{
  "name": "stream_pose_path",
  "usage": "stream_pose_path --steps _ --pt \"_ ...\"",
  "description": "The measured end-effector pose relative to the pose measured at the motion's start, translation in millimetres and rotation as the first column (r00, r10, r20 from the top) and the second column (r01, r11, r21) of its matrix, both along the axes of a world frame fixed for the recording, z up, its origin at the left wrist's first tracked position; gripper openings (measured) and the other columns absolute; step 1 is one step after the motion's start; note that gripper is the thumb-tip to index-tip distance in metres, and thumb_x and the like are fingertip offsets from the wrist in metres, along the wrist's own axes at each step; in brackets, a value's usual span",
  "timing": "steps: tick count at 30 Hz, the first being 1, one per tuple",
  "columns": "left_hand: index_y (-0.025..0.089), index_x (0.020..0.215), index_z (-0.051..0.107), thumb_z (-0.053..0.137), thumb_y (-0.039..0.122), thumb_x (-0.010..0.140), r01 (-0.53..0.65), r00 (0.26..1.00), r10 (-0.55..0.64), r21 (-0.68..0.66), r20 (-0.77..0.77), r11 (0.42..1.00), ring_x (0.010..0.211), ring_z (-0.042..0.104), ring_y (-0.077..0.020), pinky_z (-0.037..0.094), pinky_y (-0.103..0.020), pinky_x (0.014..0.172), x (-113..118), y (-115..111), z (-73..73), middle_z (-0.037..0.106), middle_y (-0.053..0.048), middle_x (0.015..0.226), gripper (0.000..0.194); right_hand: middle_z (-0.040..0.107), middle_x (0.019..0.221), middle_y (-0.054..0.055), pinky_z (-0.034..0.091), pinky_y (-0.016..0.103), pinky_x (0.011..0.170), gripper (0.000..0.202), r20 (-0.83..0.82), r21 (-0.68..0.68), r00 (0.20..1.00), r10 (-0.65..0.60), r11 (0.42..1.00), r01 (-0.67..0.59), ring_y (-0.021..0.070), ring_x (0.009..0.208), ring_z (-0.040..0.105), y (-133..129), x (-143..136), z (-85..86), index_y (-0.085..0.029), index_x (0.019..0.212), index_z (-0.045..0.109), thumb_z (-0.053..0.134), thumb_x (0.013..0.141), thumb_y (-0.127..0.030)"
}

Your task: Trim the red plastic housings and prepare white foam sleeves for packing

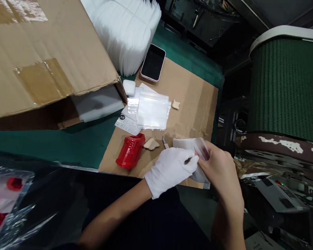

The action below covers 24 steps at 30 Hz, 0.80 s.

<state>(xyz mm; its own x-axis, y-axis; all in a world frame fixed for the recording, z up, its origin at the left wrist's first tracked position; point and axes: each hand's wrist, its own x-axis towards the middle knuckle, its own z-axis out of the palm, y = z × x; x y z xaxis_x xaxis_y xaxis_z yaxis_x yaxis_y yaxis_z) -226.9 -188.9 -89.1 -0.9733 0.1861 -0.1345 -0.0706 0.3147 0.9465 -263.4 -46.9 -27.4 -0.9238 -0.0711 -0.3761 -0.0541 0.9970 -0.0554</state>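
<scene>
My left hand (172, 171), in a white glove, pinches thumb and forefinger together at the edge of a small clear plastic bag (202, 148). My bare right hand (221, 165) grips the same bag from the right, fingers curled. Under both hands lies a white foam sleeve (184, 142), partly covered by them. Left of the gloved hand, a red plastic part (130, 151) rests on the cardboard sheet (193, 104). Between them are a cream-coloured scrap (151, 143) and a small blade (164, 141).
More clear bags (153, 110) lie on a printed label (127, 124). Beyond are a white case (129, 87), a phone (153, 63) and stacked white foam sleeves (130, 31). A large carton (49, 45) stands left; a green conveyor belt (286, 86) is at right.
</scene>
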Motion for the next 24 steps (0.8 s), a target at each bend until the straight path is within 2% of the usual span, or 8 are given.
stream_pose_path --steps 4,6,8,12,15,18,21,24 --pt "0.019 0.064 0.044 0.05 0.032 0.093 -0.007 1.0 0.007 0.033 0.001 0.999 0.056 0.037 -0.0109 0.022 -0.03 0.058 2 -2 -1.8 0.046 0.005 0.058 0.033 0.053 0.065 -0.002 0.029 0.025 0.057 0.034 0.079 -0.224 0.996 0.036 0.974 -0.018 0.0128 0.059 0.04 7 -1 11.9 -0.021 0.077 0.055 0.052 0.09 -0.052" --pt "0.019 0.064 0.045 0.049 0.031 0.094 -0.005 1.0 0.006 0.053 -0.011 0.999 0.055 0.038 -0.0103 0.022 -0.03 0.058 2 -2 -2.7 0.046 0.005 0.058 0.032 0.053 0.065 -0.001 0.03 0.024 0.055 0.039 0.137 -0.279 0.989 0.062 0.96 -0.021 0.0123 0.058 0.041 11 -2 17.1 -0.02 0.078 0.059 0.047 0.093 -0.054" --pt "0.018 0.063 0.044 0.05 0.031 0.093 -0.008 1.0 0.009 0.053 -0.021 0.999 0.055 0.036 -0.0101 0.022 -0.03 0.057 3 -1 -3.3 0.044 0.005 0.057 0.033 0.051 0.061 -0.001 0.029 0.025 0.054 0.042 0.152 -0.282 0.985 0.08 0.959 -0.034 0.0115 0.056 0.039 12 -2 18.9 -0.019 0.072 0.058 0.044 0.094 -0.052" --pt "0.018 0.062 0.045 0.05 0.031 0.093 -0.025 0.999 0.026 0.044 -0.024 0.999 0.054 0.035 -0.0106 0.021 -0.03 0.057 1 2 -3.6 0.044 0.004 0.056 0.034 0.044 0.052 -0.002 0.025 0.025 0.051 0.043 0.064 -0.253 0.995 0.073 0.966 -0.054 0.0098 0.052 0.032 8 -2 16.0 -0.018 0.06 0.047 0.048 0.091 -0.048" --pt "0.018 0.063 0.049 0.049 0.031 0.093 -0.03 1.0 0.031 0.052 -0.007 0.998 0.055 0.038 -0.0108 0.023 -0.03 0.058 1 1 -4.2 0.049 0.004 0.057 0.033 0.044 0.053 -0.002 0.026 0.025 0.05 0.047 0.103 -0.308 0.992 0.077 0.95 -0.042 0.01 0.052 0.034 7 -2 16.4 -0.018 0.06 0.049 0.044 0.094 -0.051" --pt "0.019 0.063 0.05 0.051 0.031 0.092 -0.024 1.0 0.024 0.054 0.001 0.998 0.056 0.04 -0.0109 0.024 -0.03 0.058 1 0 -5.5 0.051 0.003 0.058 0.031 0.048 0.057 -0.001 0.029 0.024 0.052 0.044 0.157 -0.347 0.981 0.11 0.937 -0.049 0.0106 0.054 0.038 10 -2 18.8 -0.019 0.066 0.054 0.042 0.095 -0.048" --pt "0.019 0.062 0.045 0.05 0.033 0.092 -0.02 1.0 0.02 0.048 -0.003 0.999 0.055 0.038 -0.0108 0.024 -0.03 0.057 2 0 -5.4 0.048 0.004 0.057 0.034 0.049 0.058 -0.002 0.028 0.024 0.053 0.037 0.123 -0.3 0.987 0.107 0.952 -0.066 0.0108 0.054 0.037 12 -2 16.9 -0.019 0.068 0.056 0.046 0.092 -0.045" --pt "0.019 0.062 0.043 0.049 0.033 0.093 -0.018 1.0 0.018 0.031 -0.005 0.999 0.054 0.037 -0.0111 0.023 -0.03 0.057 2 1 -3.5 0.046 0.004 0.056 0.035 0.044 0.054 -0.002 0.024 0.025 0.052 0.038 0.044 -0.19 0.997 0.067 0.98 -0.058 0.0108 0.054 0.031 8 -1 9.6 -0.019 0.062 0.049 0.051 0.088 -0.048"
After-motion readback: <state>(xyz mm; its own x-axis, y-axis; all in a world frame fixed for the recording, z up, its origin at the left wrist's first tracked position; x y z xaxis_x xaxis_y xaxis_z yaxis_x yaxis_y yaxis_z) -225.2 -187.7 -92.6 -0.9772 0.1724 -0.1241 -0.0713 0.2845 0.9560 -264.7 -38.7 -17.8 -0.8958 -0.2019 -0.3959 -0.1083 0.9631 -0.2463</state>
